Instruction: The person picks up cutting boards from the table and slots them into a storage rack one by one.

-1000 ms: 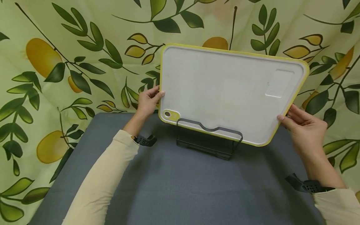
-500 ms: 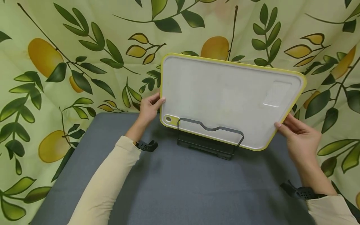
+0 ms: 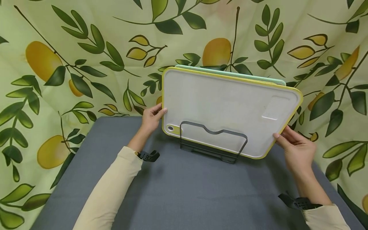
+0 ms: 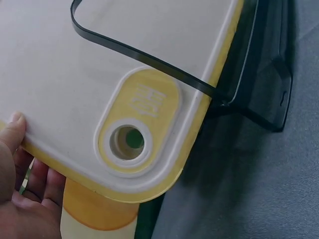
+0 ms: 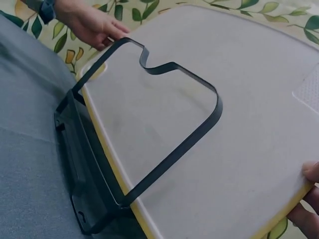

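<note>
The board [image 3: 227,111], white with a yellow rim, stands on its long edge in the rack [image 3: 212,142], behind the rack's front wire loop and tilted back. The left hand [image 3: 150,118] holds the board's left edge, thumb on the front face and fingers [image 4: 35,181] curled behind it, just above the corner with the hanging hole [image 4: 127,142]. The right hand [image 3: 296,150] pinches the lower right corner, thumb in front and fingers behind. That corner overhangs the rack well to the right, and the left corner overhangs it less (both ends hang clear of the wire). A second, pale green board [image 3: 230,72] stands close behind the first; only its top edge shows. The rack sits at the back of a grey worktop [image 3: 178,191], whose front half lies open between the two cream sleeves. A cloth [image 3: 72,64] printed with leaves and lemons hangs close behind and to both sides.
</note>
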